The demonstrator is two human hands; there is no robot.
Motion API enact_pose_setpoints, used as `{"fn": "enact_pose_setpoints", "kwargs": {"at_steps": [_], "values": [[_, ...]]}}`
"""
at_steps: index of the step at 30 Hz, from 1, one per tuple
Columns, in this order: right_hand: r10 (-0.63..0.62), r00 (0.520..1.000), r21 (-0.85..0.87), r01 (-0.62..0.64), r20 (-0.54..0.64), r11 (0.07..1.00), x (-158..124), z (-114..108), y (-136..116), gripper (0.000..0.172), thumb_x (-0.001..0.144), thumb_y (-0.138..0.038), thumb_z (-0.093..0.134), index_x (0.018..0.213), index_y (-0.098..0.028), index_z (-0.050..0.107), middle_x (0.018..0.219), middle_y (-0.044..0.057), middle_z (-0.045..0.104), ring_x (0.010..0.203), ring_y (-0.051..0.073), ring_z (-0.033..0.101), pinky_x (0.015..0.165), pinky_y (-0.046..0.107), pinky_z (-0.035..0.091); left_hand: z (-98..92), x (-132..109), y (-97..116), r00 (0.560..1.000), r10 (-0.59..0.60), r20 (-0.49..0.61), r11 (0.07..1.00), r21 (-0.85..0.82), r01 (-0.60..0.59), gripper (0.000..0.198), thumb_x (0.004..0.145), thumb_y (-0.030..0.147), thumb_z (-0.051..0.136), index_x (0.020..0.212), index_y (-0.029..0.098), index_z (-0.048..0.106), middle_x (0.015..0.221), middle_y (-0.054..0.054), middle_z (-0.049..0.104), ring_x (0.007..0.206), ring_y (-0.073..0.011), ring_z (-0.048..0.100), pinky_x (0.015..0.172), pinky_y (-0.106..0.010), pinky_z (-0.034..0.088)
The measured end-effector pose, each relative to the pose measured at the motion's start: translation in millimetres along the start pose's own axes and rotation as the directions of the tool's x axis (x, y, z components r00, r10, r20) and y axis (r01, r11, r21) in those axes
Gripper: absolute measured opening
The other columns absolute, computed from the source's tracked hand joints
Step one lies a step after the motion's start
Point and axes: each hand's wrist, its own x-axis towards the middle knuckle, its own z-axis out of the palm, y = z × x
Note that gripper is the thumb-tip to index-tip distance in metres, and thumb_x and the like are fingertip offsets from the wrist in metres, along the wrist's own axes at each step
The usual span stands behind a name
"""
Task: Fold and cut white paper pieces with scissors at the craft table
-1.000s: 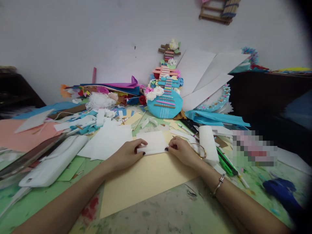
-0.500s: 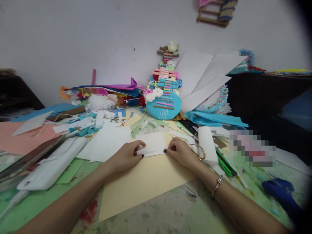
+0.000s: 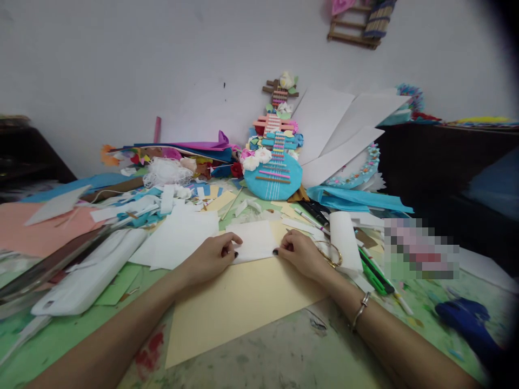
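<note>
A small white paper piece [image 3: 257, 241] lies on a large cream sheet [image 3: 239, 302] in the middle of the table. My left hand [image 3: 208, 260] pinches its near left edge with curled fingers. My right hand [image 3: 302, 253] pinches its near right edge, fingers also curled. A metal bangle [image 3: 360, 310] sits on my right wrist. Gold-handled scissors [image 3: 330, 254] lie just right of my right hand.
A blue paper guitar model [image 3: 275, 162] leans on the wall behind. White sheets [image 3: 178, 235], a white roll [image 3: 344, 237], green pens [image 3: 375, 270], a white phone-like case [image 3: 87, 273], pink paper [image 3: 36, 227] and coloured scraps crowd the green table [image 3: 284, 356].
My left fingers have shifted slightly along the paper's left edge and curled more over it. The right hand has hardly moved.
</note>
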Motion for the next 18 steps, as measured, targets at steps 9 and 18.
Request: {"fn": "enact_pose_setpoints", "kwargs": {"at_steps": [9,18], "values": [[0.010,1.000,-0.010,-0.010,0.007,1.000,-0.6,-1.4,-3.2,0.016,0.074,-0.022,0.059,0.060,-0.015,0.055,0.076,0.003,0.056,0.070,0.013,0.052,0.061,0.023,0.035,0.9,1.7,-1.0,1.000,0.001,0.028,0.998,0.062,-0.003,0.028,0.073,0.024,0.047,0.098,0.019,0.056,0.070,0.002,0.053,0.061,-0.0132,0.048,0.057,-0.024,0.034],[0.045,0.998,-0.056,-0.048,-0.047,0.997,-0.7,-1.2,-8.3,0.012,0.069,-0.019,0.062,0.061,-0.016,0.054,0.069,0.001,0.054,0.067,0.013,0.048,0.058,0.023,0.032,3.2,2.7,-3.3,0.999,0.024,0.049,0.987,0.159,-0.031,0.027,0.074,0.022,0.046,0.100,0.019,0.052,0.064,0.003,0.049,0.061,-0.0142,0.047,0.058,-0.025,0.032]]}}
